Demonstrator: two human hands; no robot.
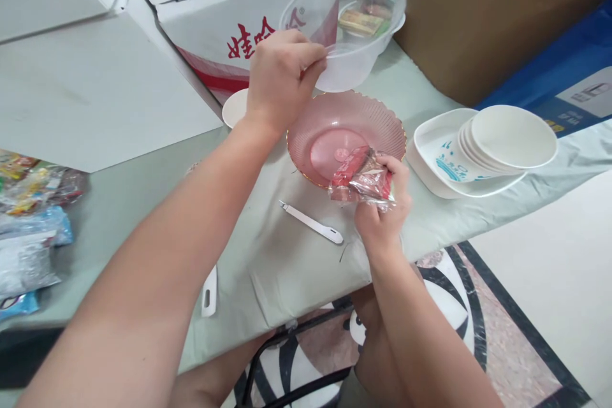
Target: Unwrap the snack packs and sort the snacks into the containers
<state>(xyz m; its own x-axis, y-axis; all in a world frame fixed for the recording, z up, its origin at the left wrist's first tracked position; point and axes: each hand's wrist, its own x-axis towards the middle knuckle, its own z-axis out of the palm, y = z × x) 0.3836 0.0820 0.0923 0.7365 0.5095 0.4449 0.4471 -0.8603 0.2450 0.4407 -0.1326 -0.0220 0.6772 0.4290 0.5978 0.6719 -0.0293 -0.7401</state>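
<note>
My left hand (287, 73) pinches the near-left rim of a clear plastic bowl (351, 70), which is tilted above the far side of the table. Below it rests a pink scalloped plate (344, 121) with a gold edge. Over the plate's near right rim, my right hand (389, 204) is closed on a clear-wrapped packet (361, 178) with red and brown parts. A white slim cutter (313, 223) lies on the cloth in front of the plate. Through the clear bowl, wrapped items (363, 19) show in a white container behind.
White paper cups (511, 140) lie nested on a white tray (430, 172) at right. Snack packets (33, 191) are at far left. Another white handle (209, 293) lies near the front edge. Cartons (478, 19) and a white-red box (215, 32) stand behind.
</note>
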